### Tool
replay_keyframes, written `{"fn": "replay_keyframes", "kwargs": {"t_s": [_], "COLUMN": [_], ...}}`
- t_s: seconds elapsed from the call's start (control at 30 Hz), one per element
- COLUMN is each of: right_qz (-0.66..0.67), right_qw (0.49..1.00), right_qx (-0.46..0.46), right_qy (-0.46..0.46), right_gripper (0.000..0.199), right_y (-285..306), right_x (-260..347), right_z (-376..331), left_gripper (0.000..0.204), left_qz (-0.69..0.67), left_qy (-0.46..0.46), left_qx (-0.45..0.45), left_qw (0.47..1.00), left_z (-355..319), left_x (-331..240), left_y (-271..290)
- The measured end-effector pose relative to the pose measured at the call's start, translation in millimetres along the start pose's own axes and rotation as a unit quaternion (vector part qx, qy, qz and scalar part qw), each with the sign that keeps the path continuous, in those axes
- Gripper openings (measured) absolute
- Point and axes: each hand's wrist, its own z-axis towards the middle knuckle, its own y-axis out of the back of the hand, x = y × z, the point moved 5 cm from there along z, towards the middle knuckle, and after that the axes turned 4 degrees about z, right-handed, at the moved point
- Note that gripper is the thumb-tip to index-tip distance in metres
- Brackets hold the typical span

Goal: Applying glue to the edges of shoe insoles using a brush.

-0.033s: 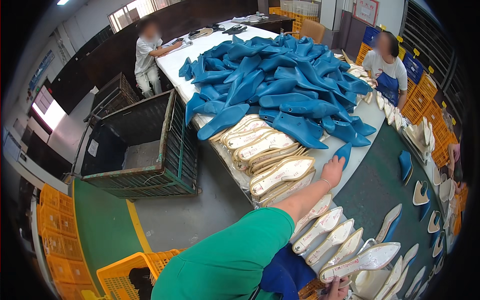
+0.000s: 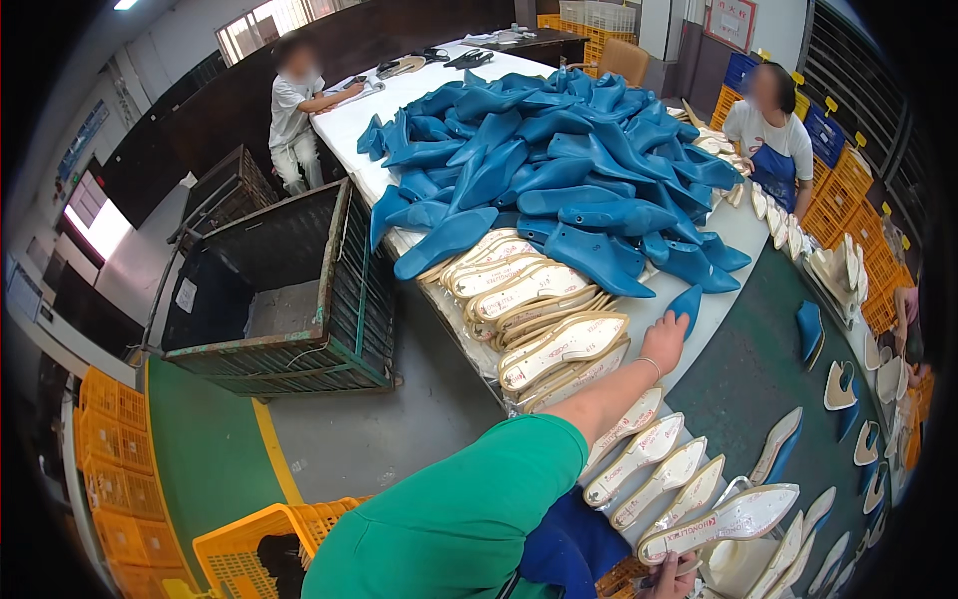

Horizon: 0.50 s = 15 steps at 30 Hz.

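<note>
My left hand, at the end of a green sleeve, reaches over the table's near end. Its fingers close round a blue shoe last with a pointed toe. At the lower edge my right hand grips the near end of a pale insole with a beige rim and red print; most of that hand is out of sight. Between the two hands lies a row of similar insoles. Larger stacks of insoles stand left of my left forearm. Beyond them rises a big heap of blue shoe lasts.
Along the right runs a dark green belt carrying lasts and shoe parts. A metal-framed cart stands left of the table. An orange crate is beside my sleeve. Two people sit across the table, one at its right side.
</note>
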Motion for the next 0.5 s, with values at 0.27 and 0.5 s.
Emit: {"fn": "replay_keyframes", "kwargs": {"t_s": [0.27, 0.5], "right_qz": [0.040, -0.016], "right_qw": [0.997, 0.998], "right_qx": [-0.060, 0.024], "right_qy": [0.005, 0.056], "right_gripper": [0.006, 0.011], "right_y": [-9, -8], "right_x": [4, 11], "right_z": [-1, 1], "left_gripper": [0.032, 0.032], "left_qz": [0.007, 0.011], "left_qy": [0.004, 0.002], "left_qx": [0.000, 0.004], "left_qw": [1.000, 1.000], "left_z": [2, 1], "left_x": [3, -1], "left_y": [-4, -4]}}
